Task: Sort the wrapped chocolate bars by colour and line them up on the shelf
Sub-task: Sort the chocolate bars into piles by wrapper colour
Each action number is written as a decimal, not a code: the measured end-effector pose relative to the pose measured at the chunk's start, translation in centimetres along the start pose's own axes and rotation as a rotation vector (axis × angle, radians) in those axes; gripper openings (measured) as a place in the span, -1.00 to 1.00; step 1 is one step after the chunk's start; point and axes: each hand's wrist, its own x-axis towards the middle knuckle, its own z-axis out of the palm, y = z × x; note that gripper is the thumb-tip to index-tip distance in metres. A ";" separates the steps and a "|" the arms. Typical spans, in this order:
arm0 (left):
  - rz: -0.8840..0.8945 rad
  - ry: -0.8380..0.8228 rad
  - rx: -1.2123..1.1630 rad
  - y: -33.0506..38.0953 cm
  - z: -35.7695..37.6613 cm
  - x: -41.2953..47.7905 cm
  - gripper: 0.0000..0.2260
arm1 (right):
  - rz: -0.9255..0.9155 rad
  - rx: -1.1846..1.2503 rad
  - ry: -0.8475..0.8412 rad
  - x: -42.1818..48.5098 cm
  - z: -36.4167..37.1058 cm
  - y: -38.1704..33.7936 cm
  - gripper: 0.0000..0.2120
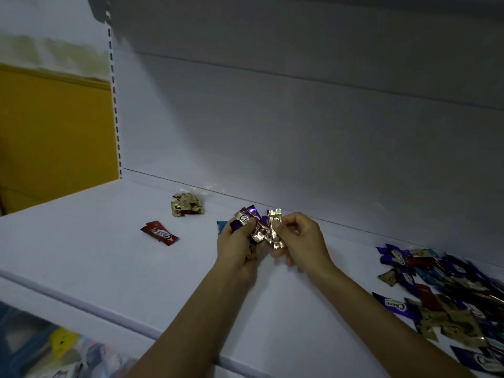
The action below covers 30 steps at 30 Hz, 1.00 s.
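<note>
above the white shelf point(81, 257) the left hand point(237, 246) grips a mixed bunch of wrapped bars point(249, 222) while the right hand point(300, 238) pinches one gold bar point(275, 227) beside it.

Single view: head cam on the person, facing fwd & down onto a white shelf point(95, 268). Wide-angle, lines bowed toward the edges. Forearms enter from the bottom. The grip sits just below frame centre, at arm's reach: left hand point(236, 245) holding a bunch of bars point(245, 221), right hand point(302, 238) pinching a gold bar point(275, 227). Behind the grip the back panel point(300, 132) fills the upper frame. Left of it: slotted upright point(114, 105), yellow wall point(54, 132). Right: mixed pile point(450, 296), blurred, cut by the frame edge. Nearer than the grip, bottom-left: lower-shelf goods point(62, 347), blurred.
</note>
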 end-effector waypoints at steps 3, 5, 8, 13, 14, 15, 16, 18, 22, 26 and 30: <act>0.117 0.034 0.068 2.3 -0.8 0.1 -0.72 | -0.058 0.021 -0.095 1.3 1.9 -1.5 -0.89; 0.195 0.062 0.107 4.9 -2.3 0.1 -0.72 | -0.091 0.101 -0.150 2.2 4.0 -2.7 -0.93; 0.274 0.150 0.153 8.7 -5.1 0.0 -0.76 | -0.076 0.227 -0.248 3.6 7.3 -4.0 -0.94; 0.427 0.342 0.274 13.0 -11.3 -0.9 -0.72 | -0.009 0.141 -0.176 7.4 13.6 -4.6 -0.94; 0.450 0.343 0.285 13.3 -12.2 -1.0 -0.71 | -0.015 0.051 -0.121 8.5 14.8 -4.4 -0.94; 0.463 0.326 0.271 13.4 -12.9 -1.0 -0.69 | -0.034 -0.061 -0.077 9.6 15.9 -4.3 -0.95; 0.471 0.297 0.238 13.5 -13.4 -0.8 -0.69 | -0.053 -0.174 -0.049 10.6 16.9 -4.1 -0.97; 0.477 0.250 0.188 13.4 -14.0 -0.4 -0.67 | -0.076 -0.368 -0.030 12.0 18.6 -3.5 -0.93; 0.471 0.220 0.150 13.4 -14.4 0.3 -0.66 | -0.097 -0.617 -0.089 13.0 19.9 -2.3 -0.98; 0.481 0.201 0.121 13.5 -14.3 0.5 -0.61 | -0.211 -0.234 -0.171 10.5 19.5 -4.5 -0.71; 0.489 0.190 0.069 13.7 -14.1 0.1 -0.64 | -0.224 -0.035 -0.658 4.8 19.2 -6.4 -0.62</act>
